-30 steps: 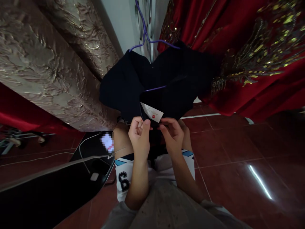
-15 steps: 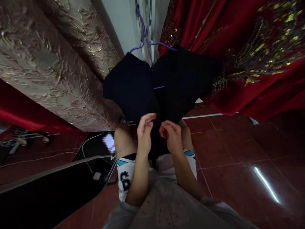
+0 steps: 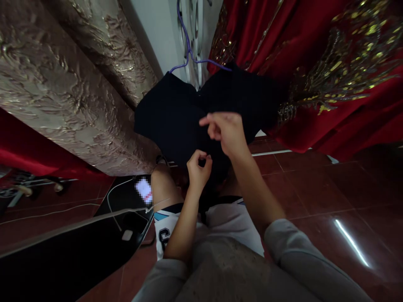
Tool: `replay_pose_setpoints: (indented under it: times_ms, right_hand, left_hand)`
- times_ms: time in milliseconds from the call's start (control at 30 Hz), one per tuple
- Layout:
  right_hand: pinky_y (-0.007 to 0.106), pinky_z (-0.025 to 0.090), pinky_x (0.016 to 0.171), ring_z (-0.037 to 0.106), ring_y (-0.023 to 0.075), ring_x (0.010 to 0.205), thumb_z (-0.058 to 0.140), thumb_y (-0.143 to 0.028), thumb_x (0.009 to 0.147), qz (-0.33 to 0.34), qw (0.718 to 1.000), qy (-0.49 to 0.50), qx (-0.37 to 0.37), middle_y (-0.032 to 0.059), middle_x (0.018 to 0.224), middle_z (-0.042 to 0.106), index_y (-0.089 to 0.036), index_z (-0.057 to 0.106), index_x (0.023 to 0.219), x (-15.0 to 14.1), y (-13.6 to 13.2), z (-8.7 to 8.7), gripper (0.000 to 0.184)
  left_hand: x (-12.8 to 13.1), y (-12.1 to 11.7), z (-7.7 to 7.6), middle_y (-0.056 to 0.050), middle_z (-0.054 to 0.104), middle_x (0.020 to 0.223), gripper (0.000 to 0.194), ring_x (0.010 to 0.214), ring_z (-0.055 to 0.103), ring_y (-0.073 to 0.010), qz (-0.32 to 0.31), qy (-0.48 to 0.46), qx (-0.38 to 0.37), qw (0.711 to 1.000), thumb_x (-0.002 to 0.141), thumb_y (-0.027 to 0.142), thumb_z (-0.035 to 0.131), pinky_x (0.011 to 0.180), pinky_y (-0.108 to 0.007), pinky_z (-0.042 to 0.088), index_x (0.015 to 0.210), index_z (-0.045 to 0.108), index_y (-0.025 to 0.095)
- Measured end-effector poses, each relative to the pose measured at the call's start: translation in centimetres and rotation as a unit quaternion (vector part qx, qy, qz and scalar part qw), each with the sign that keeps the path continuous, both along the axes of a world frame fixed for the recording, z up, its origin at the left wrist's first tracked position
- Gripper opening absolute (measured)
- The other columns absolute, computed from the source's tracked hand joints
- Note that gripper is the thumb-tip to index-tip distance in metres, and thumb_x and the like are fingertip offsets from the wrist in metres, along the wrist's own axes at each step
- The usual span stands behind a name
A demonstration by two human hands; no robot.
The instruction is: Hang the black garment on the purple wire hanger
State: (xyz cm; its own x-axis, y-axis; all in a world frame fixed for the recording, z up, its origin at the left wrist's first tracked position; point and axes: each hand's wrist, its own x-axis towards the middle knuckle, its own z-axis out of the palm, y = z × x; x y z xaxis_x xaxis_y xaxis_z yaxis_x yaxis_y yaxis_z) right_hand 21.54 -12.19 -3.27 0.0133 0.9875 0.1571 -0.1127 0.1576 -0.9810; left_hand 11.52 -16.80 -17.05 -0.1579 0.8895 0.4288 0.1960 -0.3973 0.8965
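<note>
A dark navy garment (image 3: pixel 176 117) hangs on a purple hanger (image 3: pixel 189 54) straight in front of me. My left hand (image 3: pixel 198 170) is low at the garment's bottom edge, with thumb and forefinger pinched on the dark cloth. My right hand (image 3: pixel 225 131) is raised in front of the middle of the garment. Its fingers are curled and point left against the fabric, and I cannot make out what they grip. No tag shows on the garment.
Gold brocade fabric (image 3: pixel 63 92) hangs at the left, and a red dress with gold embroidery (image 3: pixel 330 71) at the right. A black tabletop (image 3: pixel 63 251) at lower left carries a phone (image 3: pixel 143 189), a white cable and a small white plug (image 3: pixel 126 235). The floor is glossy red tile (image 3: pixel 315 201).
The white tag held between both hands a second ago is out of sight. My right hand has risen from the hem to mid-garment; my left hand stays low.
</note>
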Motion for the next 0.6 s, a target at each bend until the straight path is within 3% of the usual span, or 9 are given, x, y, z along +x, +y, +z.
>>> replay_pose_setpoints:
  times_ms: [100,167,233,267,367,467,600]
  right_hand:
    - [0.024,0.035,0.049,0.04,0.0092,0.042,0.053,-0.035,0.098,-0.035,0.997,-0.027,0.061,-0.002,0.05,0.047,-0.017,0.069,0.078,-0.9,3.2,4.1,0.031]
    - [0.026,0.039,0.051,0.044,0.0104,0.044,0.053,-0.033,0.099,-0.033,0.993,-0.029,0.106,-0.0014,0.051,0.049,-0.018,0.067,0.076,-1.5,3.5,5.2,0.031]
    - [0.026,0.039,0.05,0.046,0.0112,0.044,0.056,-0.031,0.098,-0.02,0.99,-0.015,0.142,-0.0012,0.049,0.05,-0.019,0.066,0.072,-1.9,2.8,4.9,0.031]
    - [0.027,0.038,0.049,0.045,0.0111,0.043,0.057,-0.03,0.097,-0.012,0.989,-0.009,0.148,-0.0013,0.048,0.05,-0.019,0.065,0.07,-2.0,2.4,4.6,0.031]
    - [0.025,0.038,0.047,0.046,0.009,0.043,0.057,-0.025,0.097,0.01,0.991,-0.011,0.131,-0.0014,0.052,0.054,-0.018,0.064,0.067,-1.9,1.6,3.8,0.031]
    - [0.022,0.038,0.047,0.047,0.006,0.044,0.057,-0.022,0.095,0.024,0.987,0.022,0.156,-0.0017,0.059,0.06,-0.016,0.063,0.066,-1.8,1.9,3.7,0.03]
    - [0.021,0.034,0.045,0.044,0.0048,0.04,0.058,-0.022,0.093,0.0,0.985,0.038,0.171,-0.0036,0.054,0.057,-0.016,0.06,0.063,-1.8,2.7,1.8,0.031]
  left_hand:
    - [0.1,1.5,-0.3,0.002,0.055,0.071,0.013,0.069,0.054,-0.0131,-0.001,0.025,-0.013,1.0,0.09,0.018,0.062,0.071,-0.026,0.043,0.079,0.055,0.018]
    - [-0.6,2.0,1.0,0.001,0.06,0.075,0.011,0.073,0.059,-0.0134,-0.053,0.066,-0.023,0.996,0.09,0.018,0.064,0.072,-0.026,0.045,0.082,0.057,0.018]
    - [-1.8,2.4,3.7,-0.002,0.067,0.087,0.004,0.08,0.064,-0.0138,-0.108,0.099,-0.012,0.989,0.091,0.018,0.066,0.073,-0.025,0.046,0.093,0.062,0.018]
    - [-2.5,2.7,5.4,-0.003,0.069,0.095,0.012,0.082,0.066,-0.0137,-0.113,0.094,0.012,0.989,0.092,0.018,0.066,0.072,-0.025,0.046,0.103,0.063,0.02]
    - [-4.4,4.7,10.9,-0.005,0.068,0.111,0.03,0.092,0.066,-0.015,-0.031,0.061,0.155,0.986,0.101,0.03,0.061,0.081,-0.028,0.05,0.13,0.056,0.025]
    - [-5.2,7.1,14.8,-0.005,0.067,0.103,0.023,0.096,0.065,-0.0184,0.011,0.138,0.253,0.958,0.104,0.042,0.057,0.087,-0.032,0.05,0.117,0.066,0.026]
    - [-4.8,7.5,16.8,-0.005,0.066,0.092,0.028,0.089,0.062,-0.0188,0.011,0.227,0.275,0.934,0.104,0.046,0.055,0.085,-0.033,0.049,0.098,0.07,0.023]
